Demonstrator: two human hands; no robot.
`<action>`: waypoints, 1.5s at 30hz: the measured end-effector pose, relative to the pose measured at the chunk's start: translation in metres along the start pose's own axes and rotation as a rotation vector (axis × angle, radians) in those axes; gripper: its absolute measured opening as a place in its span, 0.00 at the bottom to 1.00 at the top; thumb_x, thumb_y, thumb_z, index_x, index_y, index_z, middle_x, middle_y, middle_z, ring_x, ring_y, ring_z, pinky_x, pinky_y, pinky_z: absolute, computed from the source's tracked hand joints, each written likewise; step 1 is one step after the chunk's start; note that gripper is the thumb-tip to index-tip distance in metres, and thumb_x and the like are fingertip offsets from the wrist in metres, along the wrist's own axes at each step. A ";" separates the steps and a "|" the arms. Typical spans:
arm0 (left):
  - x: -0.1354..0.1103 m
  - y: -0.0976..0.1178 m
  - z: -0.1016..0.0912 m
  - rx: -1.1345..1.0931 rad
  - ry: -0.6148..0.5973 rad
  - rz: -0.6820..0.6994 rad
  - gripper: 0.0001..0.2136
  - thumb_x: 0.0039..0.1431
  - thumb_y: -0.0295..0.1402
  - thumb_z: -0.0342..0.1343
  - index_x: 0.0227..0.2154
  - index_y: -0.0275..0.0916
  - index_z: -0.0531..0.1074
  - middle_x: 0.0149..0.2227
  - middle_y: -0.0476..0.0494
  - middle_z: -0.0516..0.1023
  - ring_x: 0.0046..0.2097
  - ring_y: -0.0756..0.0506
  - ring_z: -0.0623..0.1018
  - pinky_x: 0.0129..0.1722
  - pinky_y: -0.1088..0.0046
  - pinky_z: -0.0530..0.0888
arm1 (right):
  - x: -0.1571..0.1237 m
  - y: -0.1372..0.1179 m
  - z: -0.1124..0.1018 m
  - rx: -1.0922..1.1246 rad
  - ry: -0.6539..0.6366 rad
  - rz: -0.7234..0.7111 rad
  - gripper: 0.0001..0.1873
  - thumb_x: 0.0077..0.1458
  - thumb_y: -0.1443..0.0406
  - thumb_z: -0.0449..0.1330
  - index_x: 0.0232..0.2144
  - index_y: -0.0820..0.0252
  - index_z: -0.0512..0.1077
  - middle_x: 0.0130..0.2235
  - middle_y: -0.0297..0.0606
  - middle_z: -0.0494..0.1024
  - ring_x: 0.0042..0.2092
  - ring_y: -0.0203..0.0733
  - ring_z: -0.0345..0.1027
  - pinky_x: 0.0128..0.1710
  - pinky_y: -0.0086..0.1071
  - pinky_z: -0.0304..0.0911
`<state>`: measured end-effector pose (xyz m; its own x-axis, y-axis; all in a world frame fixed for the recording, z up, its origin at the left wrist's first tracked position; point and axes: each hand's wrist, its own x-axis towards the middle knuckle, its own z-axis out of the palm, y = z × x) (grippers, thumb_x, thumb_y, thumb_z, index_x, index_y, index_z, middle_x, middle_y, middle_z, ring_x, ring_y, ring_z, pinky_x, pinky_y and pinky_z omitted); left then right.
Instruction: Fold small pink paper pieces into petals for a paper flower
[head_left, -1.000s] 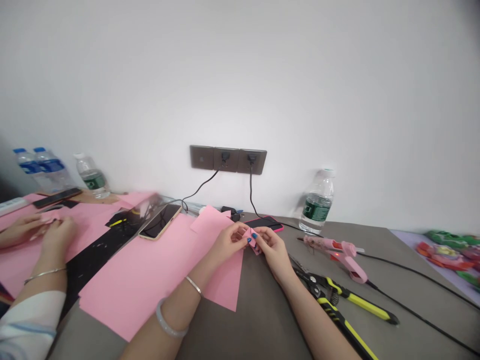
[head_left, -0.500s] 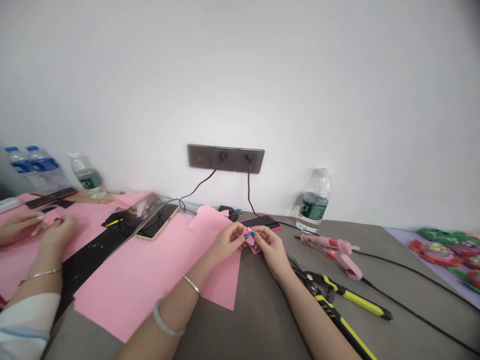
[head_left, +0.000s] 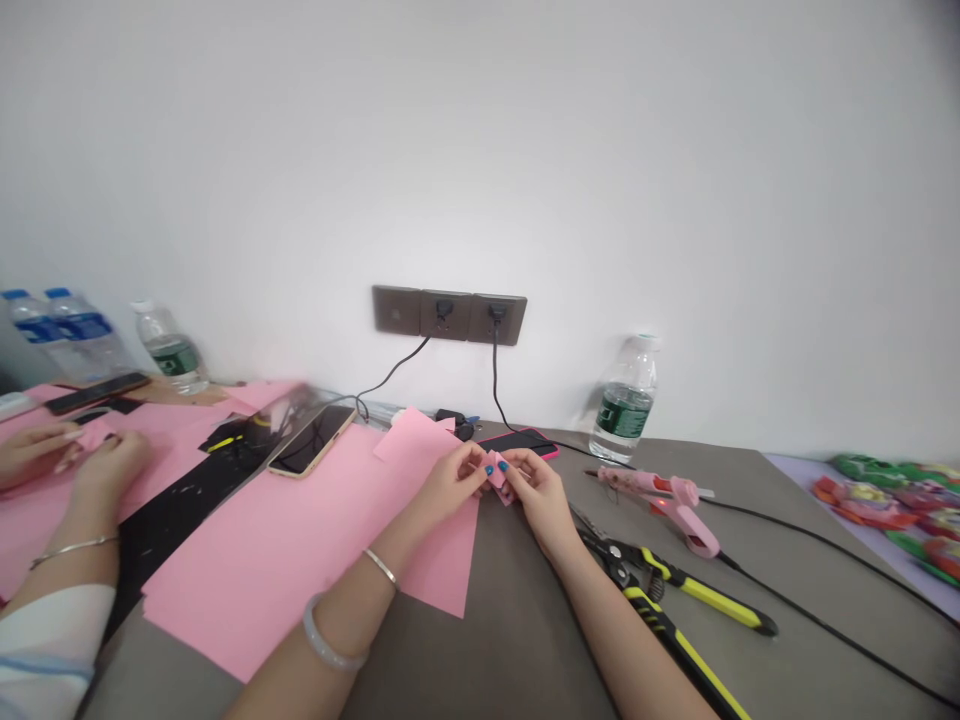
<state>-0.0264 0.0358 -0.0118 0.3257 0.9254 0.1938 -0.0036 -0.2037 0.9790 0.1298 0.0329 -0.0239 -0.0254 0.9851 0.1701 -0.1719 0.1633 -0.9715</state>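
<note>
Between my fingertips is a small folded piece of pink paper [head_left: 497,477], held just above the grey table [head_left: 517,620]. My left hand [head_left: 459,480] pinches it from the left, thumb on top. From the other side my right hand [head_left: 538,490] grips it, with the two thumbs almost touching. The paper's underside is hidden by my fingers. Large pink sheets [head_left: 300,540] lie under my left forearm, and a smaller pink piece [head_left: 412,437] rests on them. Behind my hands lies a phone with a pink edge [head_left: 525,442].
Right of my arm are yellow-black pliers [head_left: 645,570] and a pink glue gun [head_left: 675,500] with a trailing cord. A water bottle [head_left: 624,405] stands by the wall. Left are a phone [head_left: 313,440] and a co-worker's hands [head_left: 112,460]. Colourful crafted pieces [head_left: 892,495] lie far right.
The view has shifted slightly. My hands still hold the pink paper in nearly the same place, its folded face turned a little more towards me.
</note>
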 end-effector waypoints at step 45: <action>0.005 -0.008 -0.002 -0.186 0.147 -0.039 0.15 0.47 0.38 0.66 0.35 0.36 0.73 0.37 0.42 0.78 0.39 0.45 0.78 0.37 0.68 0.76 | -0.004 0.002 0.004 -0.153 0.068 -0.107 0.20 0.45 0.50 0.67 0.35 0.58 0.74 0.26 0.36 0.75 0.26 0.40 0.70 0.25 0.32 0.67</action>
<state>-0.0270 0.0434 -0.0188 0.1874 0.9709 0.1492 -0.1725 -0.1170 0.9780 0.1251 0.0287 -0.0263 0.0526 0.9623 0.2668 -0.0179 0.2680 -0.9633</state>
